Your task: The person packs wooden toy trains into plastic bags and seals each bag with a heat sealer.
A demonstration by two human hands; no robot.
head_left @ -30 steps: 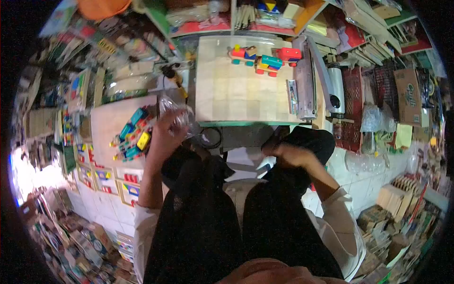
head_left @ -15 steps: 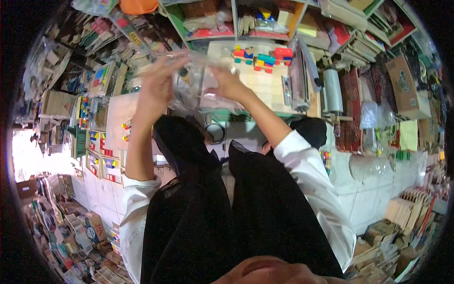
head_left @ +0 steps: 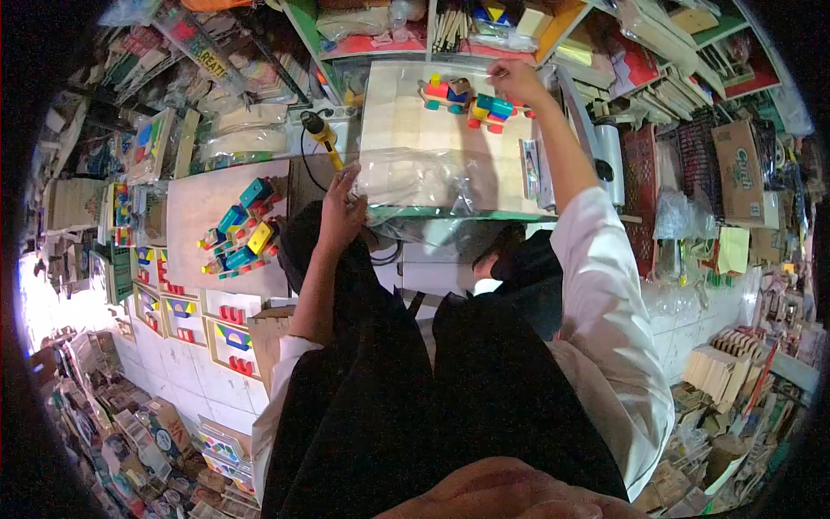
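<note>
My left hand point(head_left: 343, 210) is closed on the left edge of a clear plastic bag point(head_left: 415, 177), which lies spread over the front of the wooden board and hangs past its edge. Just beyond those fingers is a yellow-and-black hand tool point(head_left: 323, 138) with a cord. My right hand point(head_left: 521, 83) reaches over the back of the board with bent fingers slightly apart; I see nothing held in it. Below it stands a wooden toy train with a front car point(head_left: 445, 93) and a middle car point(head_left: 490, 112); my wrist partly covers the red rear car.
More colourful toy train cars point(head_left: 245, 232) stand on a board point(head_left: 194, 195) at the left. Framed block sets point(head_left: 232, 336) lie on the tiled floor. Shelves point(head_left: 372, 43) rise behind the work board point(head_left: 389, 112). A plastic roll point(head_left: 609, 160) stands at the right.
The plastic bag has come down from between my raised hands onto the board's front. My right hand has moved away to the upper right, over the train; my left hand has lowered.
</note>
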